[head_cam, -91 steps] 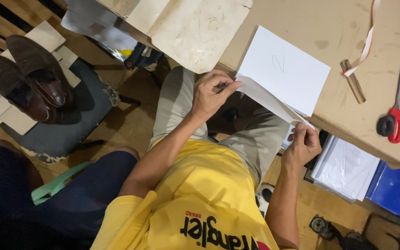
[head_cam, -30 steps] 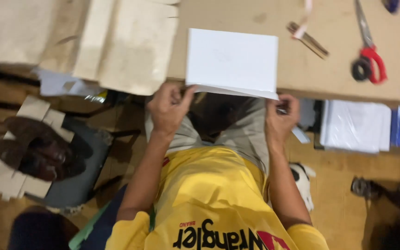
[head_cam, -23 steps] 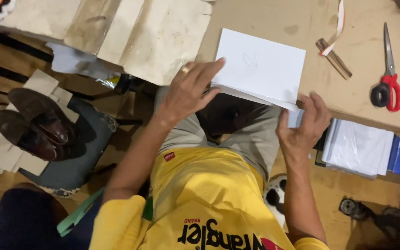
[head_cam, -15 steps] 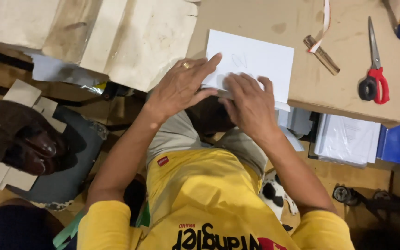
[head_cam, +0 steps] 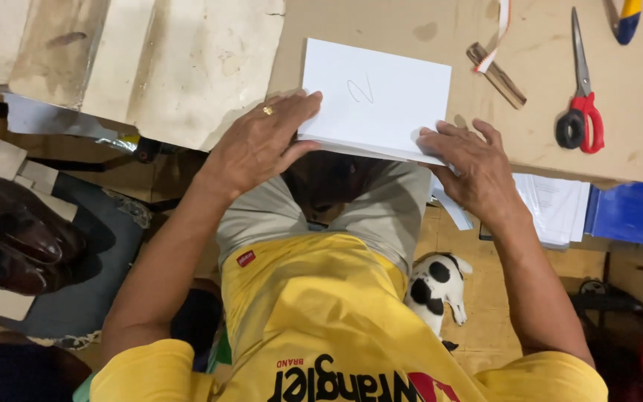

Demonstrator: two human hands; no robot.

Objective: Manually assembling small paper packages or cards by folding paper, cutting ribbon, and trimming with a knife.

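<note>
Left hand (head_cam: 258,145), grip loosely spread, fingertips pressing the white paper stack's (head_cam: 373,100) left edge. Right hand (head_cam: 470,167), fingers flat on its lower right corner. Stack lies at the tabletop's (head_cam: 411,22) near edge, frame centre-top. Red-handled scissors (head_cam: 580,104) upper right.

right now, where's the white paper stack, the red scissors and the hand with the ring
white paper stack (head_cam: 381,100), head view, on the blank top sheet near its middle
red scissors (head_cam: 580,119), head view, on the red handle loops
left hand (head_cam: 258,145), head view, on the back of the hand, below the gold ring
</note>
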